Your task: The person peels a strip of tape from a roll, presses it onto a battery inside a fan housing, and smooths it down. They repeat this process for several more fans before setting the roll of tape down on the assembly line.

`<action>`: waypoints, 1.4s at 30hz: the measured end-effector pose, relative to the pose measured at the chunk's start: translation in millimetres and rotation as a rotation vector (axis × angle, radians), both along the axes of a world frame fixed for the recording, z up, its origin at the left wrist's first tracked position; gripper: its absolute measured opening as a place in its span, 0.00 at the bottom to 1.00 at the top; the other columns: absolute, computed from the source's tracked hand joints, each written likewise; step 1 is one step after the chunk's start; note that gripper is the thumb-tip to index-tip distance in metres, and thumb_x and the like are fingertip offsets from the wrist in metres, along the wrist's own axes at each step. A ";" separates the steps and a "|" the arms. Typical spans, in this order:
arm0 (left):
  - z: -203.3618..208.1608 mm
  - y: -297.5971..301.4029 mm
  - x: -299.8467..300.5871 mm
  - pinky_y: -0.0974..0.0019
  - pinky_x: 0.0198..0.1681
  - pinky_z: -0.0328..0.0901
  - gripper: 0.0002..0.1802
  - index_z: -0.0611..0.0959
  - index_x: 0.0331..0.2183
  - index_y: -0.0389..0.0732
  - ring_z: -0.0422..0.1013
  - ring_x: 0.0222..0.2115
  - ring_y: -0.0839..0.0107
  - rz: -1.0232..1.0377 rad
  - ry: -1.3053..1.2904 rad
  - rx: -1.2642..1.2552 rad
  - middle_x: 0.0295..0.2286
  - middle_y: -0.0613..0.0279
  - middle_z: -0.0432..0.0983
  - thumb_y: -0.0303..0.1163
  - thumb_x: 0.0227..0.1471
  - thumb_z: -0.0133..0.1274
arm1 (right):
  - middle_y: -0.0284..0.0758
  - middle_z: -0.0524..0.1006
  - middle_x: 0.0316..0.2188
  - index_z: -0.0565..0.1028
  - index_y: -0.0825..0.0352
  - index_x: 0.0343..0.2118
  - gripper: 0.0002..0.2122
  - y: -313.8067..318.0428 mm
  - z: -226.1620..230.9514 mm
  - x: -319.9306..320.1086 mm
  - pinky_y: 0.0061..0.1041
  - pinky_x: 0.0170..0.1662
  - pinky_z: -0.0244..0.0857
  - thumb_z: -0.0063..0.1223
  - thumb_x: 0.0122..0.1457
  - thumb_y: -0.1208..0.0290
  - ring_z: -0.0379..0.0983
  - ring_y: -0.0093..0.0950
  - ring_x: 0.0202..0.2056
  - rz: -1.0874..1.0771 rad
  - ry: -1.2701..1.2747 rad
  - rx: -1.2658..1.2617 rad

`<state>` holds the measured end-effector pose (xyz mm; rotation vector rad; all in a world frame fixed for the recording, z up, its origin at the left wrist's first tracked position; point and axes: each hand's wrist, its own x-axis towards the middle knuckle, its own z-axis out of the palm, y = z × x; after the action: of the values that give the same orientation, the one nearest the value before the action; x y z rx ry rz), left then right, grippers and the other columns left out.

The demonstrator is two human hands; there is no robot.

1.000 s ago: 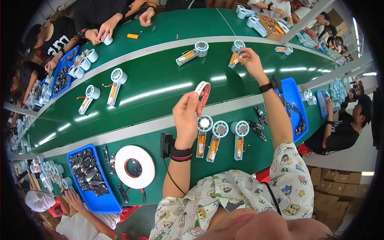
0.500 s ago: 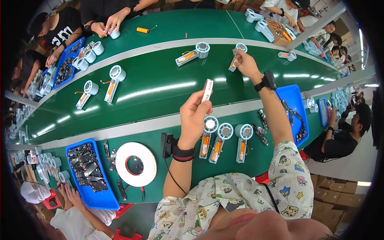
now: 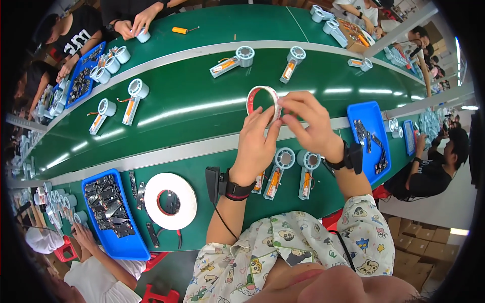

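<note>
A small roll of white tape (image 3: 262,101) with a red inner core is held upright on edge above the green conveyor belt, its open ring facing the camera. It is pinched at its 4 o'clock rim between both hands, the left hand (image 3: 255,146) at its 6 o'clock and the right hand (image 3: 308,123) at its 4 o'clock.

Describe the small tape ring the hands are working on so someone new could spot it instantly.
Start at the long green conveyor belt running across the picture. Above its near metal rail, the left hand and right hand meet around a small tape ring. It is far smaller than the big white tape roll lying flat by the blue tray, has a red inner rim, and is the only one held up off the bench.
</note>
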<state>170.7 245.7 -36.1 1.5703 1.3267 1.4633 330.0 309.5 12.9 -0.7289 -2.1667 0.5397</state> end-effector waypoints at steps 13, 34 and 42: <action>15.9 0.9 21.7 0.51 0.59 0.61 0.12 0.81 0.44 0.34 0.77 0.39 0.52 -0.085 0.148 0.060 0.33 0.51 0.82 0.28 0.58 0.55 | 0.38 0.77 0.37 0.76 0.71 0.35 0.11 -10.3 11.2 34.0 0.24 0.36 0.72 0.63 0.48 0.85 0.77 0.29 0.34 0.006 -0.011 0.047; 14.2 6.1 48.3 0.55 0.49 0.66 0.11 0.81 0.42 0.35 0.74 0.28 0.57 -0.023 0.289 0.229 0.23 0.56 0.77 0.26 0.55 0.55 | 0.37 0.75 0.31 0.75 0.70 0.37 0.13 -12.2 9.9 53.7 0.20 0.27 0.66 0.62 0.48 0.87 0.71 0.23 0.24 -0.110 -0.016 -0.020; 13.1 6.6 44.6 0.58 0.47 0.65 0.11 0.80 0.42 0.35 0.74 0.29 0.59 0.003 0.332 0.220 0.25 0.57 0.77 0.26 0.55 0.55 | 0.37 0.75 0.31 0.78 0.71 0.38 0.12 -11.5 4.7 53.4 0.21 0.28 0.70 0.64 0.50 0.84 0.74 0.25 0.25 -0.118 -0.063 0.020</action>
<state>215.3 252.3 -23.0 2.0245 1.3836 1.4338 383.4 298.0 17.6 -0.8673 -2.1676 0.4379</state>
